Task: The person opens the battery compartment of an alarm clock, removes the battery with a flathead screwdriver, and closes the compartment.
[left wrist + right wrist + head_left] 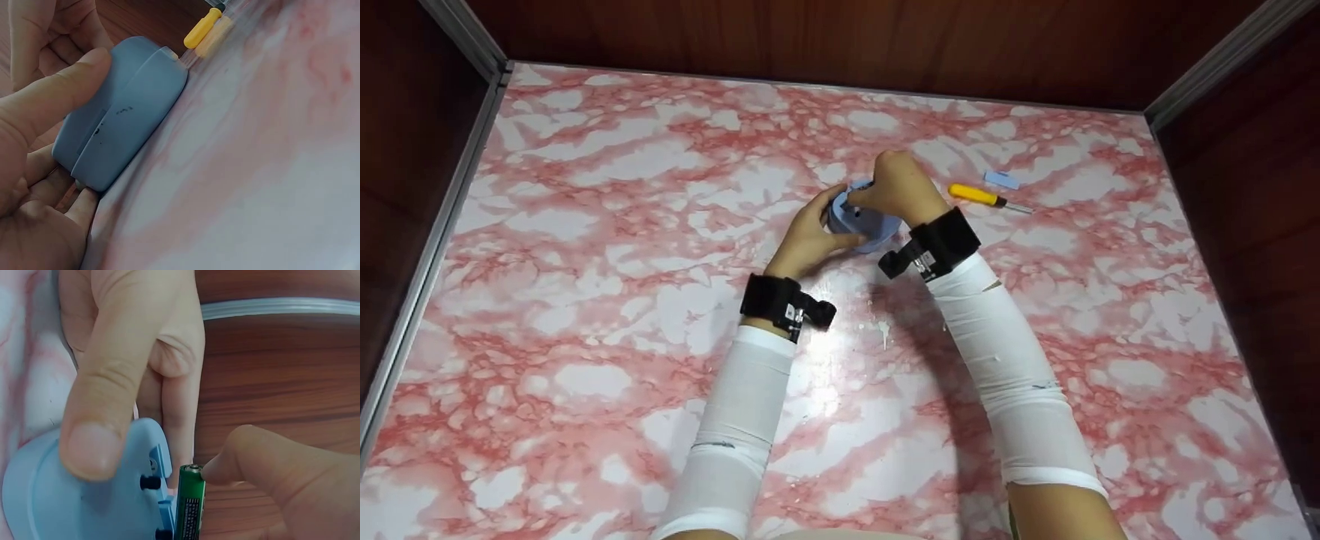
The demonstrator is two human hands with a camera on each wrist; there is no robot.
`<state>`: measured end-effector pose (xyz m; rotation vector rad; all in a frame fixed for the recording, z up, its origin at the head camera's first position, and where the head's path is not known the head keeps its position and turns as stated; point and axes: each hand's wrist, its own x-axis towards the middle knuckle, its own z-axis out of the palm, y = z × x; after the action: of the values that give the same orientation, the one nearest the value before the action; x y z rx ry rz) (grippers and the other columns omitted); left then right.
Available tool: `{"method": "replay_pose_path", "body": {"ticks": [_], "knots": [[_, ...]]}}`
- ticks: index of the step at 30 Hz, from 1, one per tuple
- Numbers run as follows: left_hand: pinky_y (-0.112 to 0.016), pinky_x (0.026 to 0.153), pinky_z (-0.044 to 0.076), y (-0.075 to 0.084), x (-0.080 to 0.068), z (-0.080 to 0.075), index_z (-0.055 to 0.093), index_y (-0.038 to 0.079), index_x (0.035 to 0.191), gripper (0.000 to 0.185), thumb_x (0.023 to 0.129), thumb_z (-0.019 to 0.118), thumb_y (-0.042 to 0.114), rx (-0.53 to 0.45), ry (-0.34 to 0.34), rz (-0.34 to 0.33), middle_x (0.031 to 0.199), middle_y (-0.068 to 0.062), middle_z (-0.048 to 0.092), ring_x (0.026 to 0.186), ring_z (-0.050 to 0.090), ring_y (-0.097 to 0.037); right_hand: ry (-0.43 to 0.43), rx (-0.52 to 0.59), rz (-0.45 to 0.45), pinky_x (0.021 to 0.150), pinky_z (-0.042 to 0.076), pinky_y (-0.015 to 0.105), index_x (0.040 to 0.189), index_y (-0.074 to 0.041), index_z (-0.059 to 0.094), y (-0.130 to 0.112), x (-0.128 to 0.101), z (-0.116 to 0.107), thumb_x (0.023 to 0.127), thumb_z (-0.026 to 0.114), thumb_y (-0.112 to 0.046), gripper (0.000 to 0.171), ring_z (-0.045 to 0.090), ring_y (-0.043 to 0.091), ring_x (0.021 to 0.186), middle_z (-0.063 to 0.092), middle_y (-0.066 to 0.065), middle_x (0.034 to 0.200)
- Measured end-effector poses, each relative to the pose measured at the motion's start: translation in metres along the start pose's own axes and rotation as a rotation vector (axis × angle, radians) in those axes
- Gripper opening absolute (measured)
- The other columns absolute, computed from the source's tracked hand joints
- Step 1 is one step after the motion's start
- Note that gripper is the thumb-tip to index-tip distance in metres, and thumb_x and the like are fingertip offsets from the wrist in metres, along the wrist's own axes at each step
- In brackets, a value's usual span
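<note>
My left hand (808, 236) grips a light-blue rounded plastic case (870, 227), its thumb along the near side and fingers round the far left. In the left wrist view, the left hand (45, 118) has its thumb on the case (126, 109), where a seam and dark scuffs show. A green battery (189, 500) stands at the case's edge beside small black posts (150, 482). My right hand (275, 478) holds the battery with a digit at its metal tip; the other fingers are mostly hidden. From above, the right hand (901, 187) is curled over the case.
A screwdriver (975, 195) with a yellow handle lies right of the hands, its shaft pointing right. Just behind it is a small flat light-blue piece (1001, 179). Dark wood-grain walls (825, 37) bound the red-and-white marbled table (585, 300) at the back and sides.
</note>
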<state>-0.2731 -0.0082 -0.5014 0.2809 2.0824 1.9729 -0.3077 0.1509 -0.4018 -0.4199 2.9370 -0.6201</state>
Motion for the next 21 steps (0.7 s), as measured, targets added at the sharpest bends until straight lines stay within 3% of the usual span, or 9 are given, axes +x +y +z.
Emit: {"method": "replay_pose_path", "body": {"ticks": [6,12,21], "knots": [[-0.021,0.114,0.037,0.000,-0.001,0.001,0.039,0.016,0.157,0.092,0.078,0.088,0.008,-0.017,-0.003,-0.008,0.159,-0.002,0.040,0.146,0.037,-0.016,-0.002,0.032,-0.025,0.041,0.019,0.022,0.051,-0.014,0.036,0.010,-0.002,-0.001,0.079,0.078,-0.024,0.051,0.022,0.006,0.044,0.025,-0.007,0.049],[-0.022,0.108,0.045,0.001,0.000,0.002,0.039,0.015,0.157,0.094,0.077,0.086,-0.002,-0.119,-0.009,-0.015,0.160,-0.004,0.039,0.145,0.039,-0.017,0.020,0.043,-0.065,0.041,0.020,0.022,0.051,-0.015,0.037,0.016,-0.005,-0.001,0.082,0.077,-0.024,0.052,0.023,0.006,0.042,0.026,-0.007,0.048],[-0.021,0.111,0.041,0.001,-0.001,0.001,0.040,0.014,0.156,0.092,0.079,0.086,0.001,-0.113,-0.013,-0.010,0.162,-0.001,0.036,0.149,0.032,-0.014,0.063,0.008,-0.057,0.048,0.022,0.026,0.058,-0.013,0.037,0.024,-0.010,0.001,0.082,0.076,-0.022,0.046,0.025,0.011,0.051,0.026,-0.005,0.057]]}}
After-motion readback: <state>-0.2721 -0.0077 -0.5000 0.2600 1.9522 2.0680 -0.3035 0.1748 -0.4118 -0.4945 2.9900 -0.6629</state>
